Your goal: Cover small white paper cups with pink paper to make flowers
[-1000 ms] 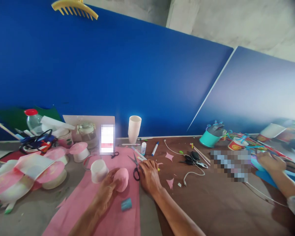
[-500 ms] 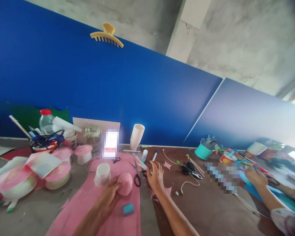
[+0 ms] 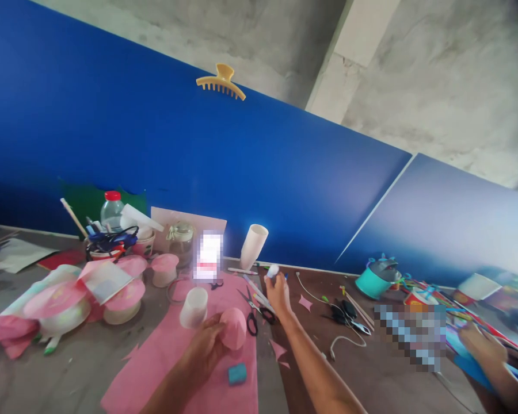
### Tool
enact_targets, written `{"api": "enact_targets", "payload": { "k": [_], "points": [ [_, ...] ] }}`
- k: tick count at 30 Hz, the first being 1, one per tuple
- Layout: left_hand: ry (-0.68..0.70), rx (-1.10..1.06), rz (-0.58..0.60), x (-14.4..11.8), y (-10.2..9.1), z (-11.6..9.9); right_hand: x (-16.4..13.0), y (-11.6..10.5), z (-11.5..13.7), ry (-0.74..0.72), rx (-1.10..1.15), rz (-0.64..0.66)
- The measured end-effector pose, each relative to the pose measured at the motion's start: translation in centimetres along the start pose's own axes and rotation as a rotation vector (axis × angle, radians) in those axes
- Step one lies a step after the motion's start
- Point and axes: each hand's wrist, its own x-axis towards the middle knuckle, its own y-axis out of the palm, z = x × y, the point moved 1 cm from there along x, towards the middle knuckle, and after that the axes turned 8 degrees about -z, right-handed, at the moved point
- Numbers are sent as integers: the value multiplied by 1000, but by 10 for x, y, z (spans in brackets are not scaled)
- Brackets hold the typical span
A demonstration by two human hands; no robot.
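Note:
My left hand [image 3: 207, 345] holds a round pink paper disc [image 3: 233, 329] by its left edge, over a pink paper sheet [image 3: 155, 356]. Just behind that hand stands a white paper cup [image 3: 194, 307]. The fingers of my right hand [image 3: 278, 294] are closed around a white glue stick [image 3: 273, 270], whose upper end shows above them. Black-handled scissors [image 3: 254, 313] lie opened between my two hands, next to some white pens [image 3: 259, 292]. A teal block [image 3: 237, 374] rests on the pink sheet near my left wrist.
Pink-topped cups [image 3: 125, 299] crowd the left side. A tall white cup [image 3: 254, 247] and a lit phone [image 3: 208, 256] stand by the blue partition [image 3: 242, 172]. Right of my arm are a white cable [image 3: 349, 338] and pink scraps [image 3: 278, 349]. Another person's hand [image 3: 483, 345] is far right.
My right hand has moved back from beside the scissors and closed on the glue stick. The left hand still holds the pink disc. The whole view has shifted, moving things rightward.

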Motion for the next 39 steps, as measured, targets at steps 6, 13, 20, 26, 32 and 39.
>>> {"api": "enact_targets", "payload": {
  "k": [6, 13, 20, 26, 32, 39],
  "points": [
    [-148, -212, -2, 2, 4, -4, -27, -45, 41, 63, 238, 146],
    [-135, -297, -77, 4, 3, -10, -70, -51, 61, 379, 756, 446],
    [-134, -288, -134, 4, 1, -8, -71, -67, 75, 200, 600, 491],
    [-135, -313, -125, 1, 2, -11, -68, -78, 81, 226, 620, 441],
    [-129, -259, 2, 3, 1, -8, -83, -64, 87, 103, 503, 517],
    [-93, -276, 142, 5, 1, -3, -99, -54, 86, -198, 313, 475]
  ]
}}
